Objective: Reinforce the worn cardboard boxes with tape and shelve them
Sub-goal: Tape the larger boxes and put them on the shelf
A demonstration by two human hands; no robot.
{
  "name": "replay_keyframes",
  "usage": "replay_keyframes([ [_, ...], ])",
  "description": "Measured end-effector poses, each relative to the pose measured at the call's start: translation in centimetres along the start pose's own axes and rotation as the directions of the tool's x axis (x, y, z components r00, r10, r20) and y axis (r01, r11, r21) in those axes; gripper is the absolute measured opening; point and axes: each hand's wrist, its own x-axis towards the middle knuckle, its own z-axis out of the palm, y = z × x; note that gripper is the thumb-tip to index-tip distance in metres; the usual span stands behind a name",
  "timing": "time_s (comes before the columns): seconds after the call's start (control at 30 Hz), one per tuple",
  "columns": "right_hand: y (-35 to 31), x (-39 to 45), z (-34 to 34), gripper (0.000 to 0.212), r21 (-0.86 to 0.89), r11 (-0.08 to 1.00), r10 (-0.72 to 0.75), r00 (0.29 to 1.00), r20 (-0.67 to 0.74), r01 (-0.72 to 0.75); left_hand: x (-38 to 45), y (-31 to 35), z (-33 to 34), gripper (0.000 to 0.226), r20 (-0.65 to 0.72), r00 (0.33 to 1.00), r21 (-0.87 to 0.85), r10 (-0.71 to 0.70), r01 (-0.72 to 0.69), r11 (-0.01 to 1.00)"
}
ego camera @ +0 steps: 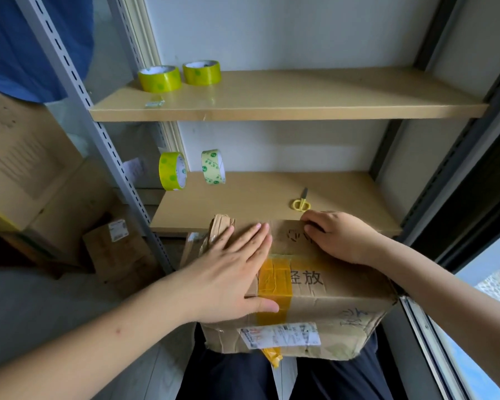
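A worn cardboard box (329,301) with yellow tape strips and a white label sits in front of me, its far edge against the lower shelf (243,203). My left hand (231,272) lies flat with straight fingers on the box top, pressing it down. At the far right edge of the top, my right hand (338,235) has its fingers curled over the edge. Two tape rolls stand on edge on the lower shelf: a yellow-green one (172,170) and a pale one (213,166). Yellow-handled scissors (301,202) lie just beyond my right hand.
Two more yellow-green tape rolls (160,78) (201,72) lie on the upper shelf (300,96). Other cardboard boxes (26,168) are stacked at the left beside the grey shelf upright (104,134). A window frame (433,327) runs along the right.
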Motion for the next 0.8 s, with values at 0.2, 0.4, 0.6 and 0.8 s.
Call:
replay_keyframes([
  [0.2, -1.5, 4.6, -2.5, 0.031, -0.075, 0.997, -0.021, 0.999, 0.029, 0.023, 2.1, -3.7, -3.5, 0.097, -0.132, 0.987, -0.435, -0.096, 0.029, 0.900],
  [0.4, -5.3, 11.7, -5.4, 0.027, 0.166, 0.986, 0.024, 0.975, -0.219, 0.013, 6.8, -13.4, -4.6, 0.051, -0.076, 0.557, -0.980, -0.827, 0.111, 0.165],
  [0.6, -8.4, 18.8, -4.9, 0.045, 0.359, 0.933, 0.084, 0.949, -0.303, 0.032, 11.1, -17.6, -3.6, 0.096, 0.218, 0.636, -0.972, -0.740, 0.210, -0.106],
  [0.8, -8.7, 22.3, -3.7, 0.021, 0.456, 0.890, 0.111, 0.976, -0.189, -0.013, 12.7, -19.5, -2.5, 0.059, 0.003, 0.689, -0.998, -0.724, -0.044, -0.047],
])
